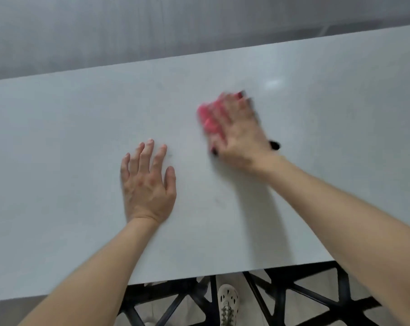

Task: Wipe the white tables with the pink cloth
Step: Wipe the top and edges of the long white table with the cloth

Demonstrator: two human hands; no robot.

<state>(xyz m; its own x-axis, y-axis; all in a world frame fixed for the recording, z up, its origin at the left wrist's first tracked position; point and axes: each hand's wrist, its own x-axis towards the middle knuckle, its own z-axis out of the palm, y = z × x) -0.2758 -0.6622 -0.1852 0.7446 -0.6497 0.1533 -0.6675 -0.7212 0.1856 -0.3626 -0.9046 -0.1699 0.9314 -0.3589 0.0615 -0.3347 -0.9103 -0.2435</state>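
Observation:
A white table (pixel 70 137) fills most of the view. My right hand (pixel 239 132) lies flat on the pink cloth (pixel 207 120) and presses it onto the tabletop right of centre; hand and cloth are motion-blurred. The cloth shows past the fingers on the left side. My left hand (pixel 147 182) rests palm down on the table with straight, spread fingers and holds nothing.
The table's far edge meets a grey wall (pixel 128 31). Below the near edge I see the black frame (pixel 281 295) under the table and a light shoe (pixel 227 302) on the floor. A small dark item (pixel 274 145) pokes out beside my right wrist.

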